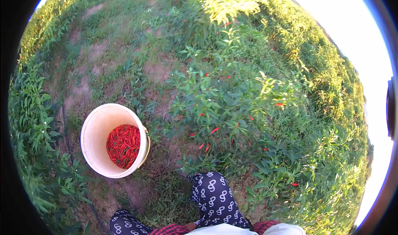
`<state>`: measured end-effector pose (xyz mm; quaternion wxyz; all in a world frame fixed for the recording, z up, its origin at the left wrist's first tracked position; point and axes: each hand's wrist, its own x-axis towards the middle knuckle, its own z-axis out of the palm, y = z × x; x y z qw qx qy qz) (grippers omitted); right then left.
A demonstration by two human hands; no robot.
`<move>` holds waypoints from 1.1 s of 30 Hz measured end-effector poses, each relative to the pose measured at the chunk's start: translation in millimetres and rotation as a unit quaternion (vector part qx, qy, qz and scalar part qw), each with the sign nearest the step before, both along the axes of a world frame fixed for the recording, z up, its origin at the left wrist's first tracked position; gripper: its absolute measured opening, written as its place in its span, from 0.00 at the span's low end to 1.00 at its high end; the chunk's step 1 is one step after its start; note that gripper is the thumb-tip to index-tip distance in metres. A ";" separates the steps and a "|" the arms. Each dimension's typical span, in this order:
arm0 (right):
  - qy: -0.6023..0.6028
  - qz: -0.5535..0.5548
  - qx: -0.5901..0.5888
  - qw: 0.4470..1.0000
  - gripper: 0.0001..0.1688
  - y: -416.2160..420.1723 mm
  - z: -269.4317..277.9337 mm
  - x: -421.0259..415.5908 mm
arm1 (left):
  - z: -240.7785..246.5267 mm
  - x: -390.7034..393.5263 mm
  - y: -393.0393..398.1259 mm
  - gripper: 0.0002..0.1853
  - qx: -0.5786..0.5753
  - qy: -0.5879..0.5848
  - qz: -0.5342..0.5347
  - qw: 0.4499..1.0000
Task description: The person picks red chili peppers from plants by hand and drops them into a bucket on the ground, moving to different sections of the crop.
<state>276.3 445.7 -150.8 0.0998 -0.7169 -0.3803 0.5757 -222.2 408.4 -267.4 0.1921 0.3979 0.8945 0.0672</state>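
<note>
A white plastic bucket [94, 138] stands on the ground ahead of me to the left, with many picked red chili peppers [124, 146] in its bottom. Its handle [146, 154] hangs down on the right side. Ahead to the right grows a leafy chili plant [224, 101] bearing ripe red pods, among them a red chili [215, 130] on its near side. A sliver of my left hand [191, 226] shows at the bottom edge, past a red-and-black checked sleeve [169, 229]; its fingers are hidden. My right hand is out of view, with only a bit of checked sleeve [264, 226] showing.
My legs in dark patterned trousers [214, 200] are bent at the bottom, beside white cloth [224, 229]. A dark hose-like line [65, 126] runs along the soil left of the bucket. More plants [34, 117] border the left; weeds and bare soil [158, 70] lie between rows.
</note>
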 end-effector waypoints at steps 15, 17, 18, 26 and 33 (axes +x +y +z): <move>0.109 0.072 0.113 0.985 0.14 -8.8 -23.1 89.9 | 340.7 234.9 40.1 0.04 0.352 -0.190 -0.236 0.886; 0.117 0.082 0.124 0.982 0.14 -11.8 -19.5 100.0 | 426.6 270.6 25.6 0.05 0.601 -0.299 -0.241 0.701; 0.128 0.094 0.129 0.979 0.14 -11.7 -16.6 101.6 | 465.0 290.2 1.1 0.04 0.644 -0.358 -0.251 0.628; 0.156 0.139 0.155 0.965 0.13 -15.1 -3.7 118.4 | 521.9 344.8 -36.7 0.18 0.712 -0.309 -0.486 0.402; 0.144 0.147 0.156 0.966 0.13 -9.8 -5.7 120.8 | 518.6 349.4 -55.8 0.16 0.740 -0.287 -0.477 0.377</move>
